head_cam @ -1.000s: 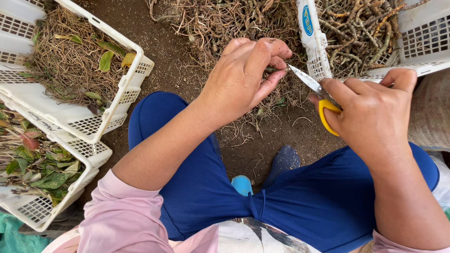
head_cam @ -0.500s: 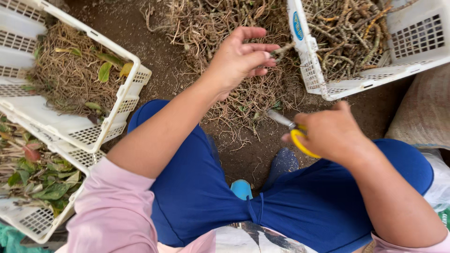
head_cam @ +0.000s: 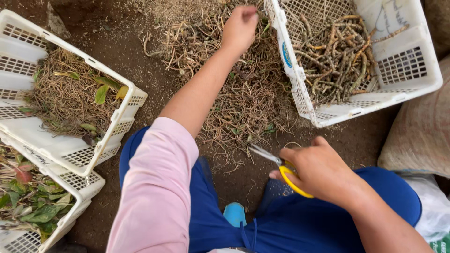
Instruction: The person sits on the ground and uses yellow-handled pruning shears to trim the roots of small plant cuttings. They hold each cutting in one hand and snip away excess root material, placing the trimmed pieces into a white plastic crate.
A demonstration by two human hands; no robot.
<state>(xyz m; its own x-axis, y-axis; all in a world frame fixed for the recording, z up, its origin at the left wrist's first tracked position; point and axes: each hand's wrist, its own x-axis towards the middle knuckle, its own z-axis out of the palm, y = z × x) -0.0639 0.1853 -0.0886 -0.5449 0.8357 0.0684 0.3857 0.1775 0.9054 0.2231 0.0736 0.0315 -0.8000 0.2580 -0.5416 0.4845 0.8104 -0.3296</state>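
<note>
My left hand (head_cam: 240,27) reaches far forward, fingers closed down into the pile of dry roots (head_cam: 236,100) on the soil. Whether it grips any roots I cannot tell. My right hand (head_cam: 318,169) stays near my knee and holds yellow-handled scissors (head_cam: 276,166), blades pointing left toward the pile. A white plastic crate (head_cam: 328,112) to the right of the pile holds thick brown root pieces (head_cam: 335,61).
Two white crates stand at the left: one (head_cam: 119,126) with fine dry rootlets and a few leaves, one (head_cam: 70,197) nearer me with green and reddish leaves. A tan sack (head_cam: 419,136) lies at the right edge. My blue-trousered legs (head_cam: 281,229) fill the bottom.
My left hand has stretched forward from near the scissors out to the far part of the root pile. My right hand with the scissors has dropped lower, toward my knee.
</note>
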